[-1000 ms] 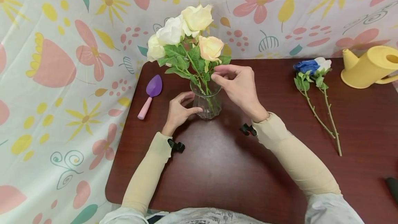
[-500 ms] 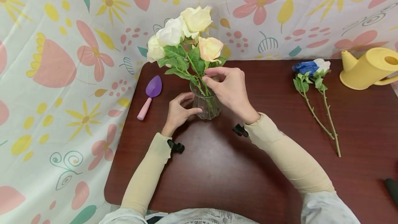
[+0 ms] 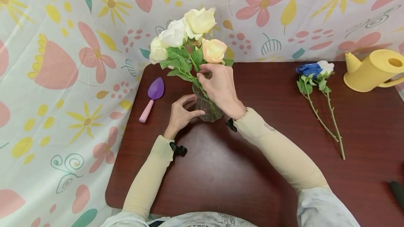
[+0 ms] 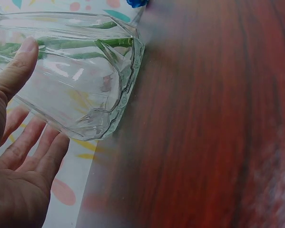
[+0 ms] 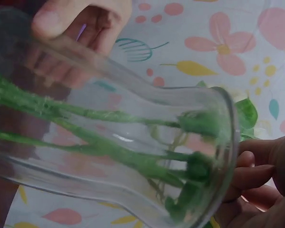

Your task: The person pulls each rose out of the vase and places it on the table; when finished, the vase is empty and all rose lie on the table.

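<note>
A dark red-brown table (image 3: 214,174) is showing its streaked grain and is catching a pale patch of light toward the person's side, while a white cloth (image 3: 94,115) printed with pink, yellow and teal flowers is hanging along its left and far edges. Near the far left corner a clear glass vase (image 3: 206,114) is standing upright, holding white, cream and peach roses (image 3: 173,33) whose green stems (image 5: 118,154) are crossing inside. The left hand (image 3: 183,112) is cupping the vase's left side, thumb and fingers spreading around the glass. The right hand (image 3: 220,85) is bending its fingers among the stems just above the rim; whether it is pinching one, I cannot tell. Left of the vase a purple trowel (image 3: 152,98) is lying with its pink handle toward the person. Well to the right, a blue rose (image 3: 308,69) and a white rose (image 3: 326,67) are lying together, and a yellow watering can (image 3: 363,75) is standing beyond them.
</note>
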`<state>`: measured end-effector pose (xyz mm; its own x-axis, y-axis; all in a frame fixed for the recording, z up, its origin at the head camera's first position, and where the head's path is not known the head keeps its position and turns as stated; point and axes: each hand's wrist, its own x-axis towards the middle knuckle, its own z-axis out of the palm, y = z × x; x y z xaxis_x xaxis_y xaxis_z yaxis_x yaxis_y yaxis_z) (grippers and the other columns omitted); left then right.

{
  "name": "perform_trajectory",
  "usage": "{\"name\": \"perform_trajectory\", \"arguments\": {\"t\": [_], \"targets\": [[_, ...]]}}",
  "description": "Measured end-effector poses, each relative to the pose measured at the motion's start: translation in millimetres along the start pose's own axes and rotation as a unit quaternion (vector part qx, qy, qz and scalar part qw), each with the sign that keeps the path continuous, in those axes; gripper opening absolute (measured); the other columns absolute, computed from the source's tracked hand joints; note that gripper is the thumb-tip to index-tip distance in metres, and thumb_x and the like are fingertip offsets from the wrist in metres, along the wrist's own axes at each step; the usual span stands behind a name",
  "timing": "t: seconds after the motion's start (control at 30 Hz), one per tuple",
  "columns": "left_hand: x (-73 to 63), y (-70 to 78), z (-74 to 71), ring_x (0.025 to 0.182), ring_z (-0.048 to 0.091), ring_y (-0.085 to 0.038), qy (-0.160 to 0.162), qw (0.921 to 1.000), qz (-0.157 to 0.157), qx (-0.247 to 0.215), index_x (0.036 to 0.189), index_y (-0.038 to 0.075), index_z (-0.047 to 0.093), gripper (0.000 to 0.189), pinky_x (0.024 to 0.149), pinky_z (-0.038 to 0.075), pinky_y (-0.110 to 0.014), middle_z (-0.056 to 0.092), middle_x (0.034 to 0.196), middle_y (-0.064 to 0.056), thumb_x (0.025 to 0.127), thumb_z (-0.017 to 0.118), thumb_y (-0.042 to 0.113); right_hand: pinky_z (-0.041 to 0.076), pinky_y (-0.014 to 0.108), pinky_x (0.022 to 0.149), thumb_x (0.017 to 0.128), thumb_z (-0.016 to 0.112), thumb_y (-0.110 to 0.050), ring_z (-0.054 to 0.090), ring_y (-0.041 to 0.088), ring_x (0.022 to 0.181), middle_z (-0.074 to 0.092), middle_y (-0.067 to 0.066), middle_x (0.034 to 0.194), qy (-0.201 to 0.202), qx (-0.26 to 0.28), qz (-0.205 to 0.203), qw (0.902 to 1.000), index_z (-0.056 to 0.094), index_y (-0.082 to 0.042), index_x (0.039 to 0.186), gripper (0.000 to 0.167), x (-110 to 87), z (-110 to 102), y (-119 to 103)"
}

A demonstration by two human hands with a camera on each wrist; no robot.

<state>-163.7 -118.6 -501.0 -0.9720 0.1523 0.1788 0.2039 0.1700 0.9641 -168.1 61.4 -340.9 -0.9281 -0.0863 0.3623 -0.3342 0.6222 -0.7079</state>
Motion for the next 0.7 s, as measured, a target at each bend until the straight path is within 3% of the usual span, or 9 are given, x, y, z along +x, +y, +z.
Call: {"name": "perform_trajectory", "arguments": {"t": [0.1, 0.37, 0.57, 0.7], "targets": [[-0.3, -0.1, -0.2, 0.127, 0.073, -0.04, 0.0, 1.0, 0.002, 0.003, 0.133, -0.002, 0.074, 0.063, 0.113, 0.064, -0.046, 0.075, 0.13, -0.025, 0.075, 0.099, -0.001, 0.057, 0.037, 0.066, 0.102, 0.075, -0.01, 0.076, 0.028, 0.075, 0.085, 0.014, 0.11, -0.006, -0.017, -0.001, 0.9998, 0.083, -0.002, 0.121, 0.022, 2.2, 2.8, -0.4], [1.3, 0.0, 0.9, 0.126, 0.073, -0.041, 0.0, 0.9999, 0.008, 0.008, 0.133, -0.003, 0.073, 0.064, 0.112, 0.064, -0.047, 0.075, 0.13, -0.026, 0.075, 0.098, -0.003, 0.065, 0.046, 0.076, 0.102, 0.074, -0.009, 0.078, 0.033, 0.081, 0.085, 0.014, 0.11, -0.012, -0.054, -0.012, 0.9984, 0.084, -0.002, 0.117, 0.019, 7.4, 4.7, -1.3], [1.3, -0.3, 1.3, 0.126, 0.073, -0.041, 0.0, 0.9999, 0.011, 0.003, 0.133, -0.004, 0.073, 0.064, 0.112, 0.064, -0.047, 0.074, 0.13, -0.027, 0.074, 0.098, -0.004, 0.062, 0.044, 0.071, 0.103, 0.074, -0.011, 0.074, 0.032, 0.074, 0.085, 0.014, 0.11, -0.011, -0.055, -0.006, 0.9984, 0.085, -0.003, 0.114, 0.018, 7.6, 5.4, -0.2], [0.6, -0.4, 1.0, 0.126, 0.072, -0.042, 0.001, 0.9999, 0.014, 0.004, 0.133, -0.004, 0.073, 0.064, 0.112, 0.064, -0.048, 0.074, 0.13, -0.027, 0.074, 0.098, -0.003, 0.064, 0.046, 0.076, 0.101, 0.076, -0.011, 0.077, 0.034, 0.081, 0.086, 0.013, 0.108, -0.007, -0.053, -0.011, 0.9985, 0.086, -0.003, 0.111, 0.016, 7.6, 6.3, 1.0]]}}
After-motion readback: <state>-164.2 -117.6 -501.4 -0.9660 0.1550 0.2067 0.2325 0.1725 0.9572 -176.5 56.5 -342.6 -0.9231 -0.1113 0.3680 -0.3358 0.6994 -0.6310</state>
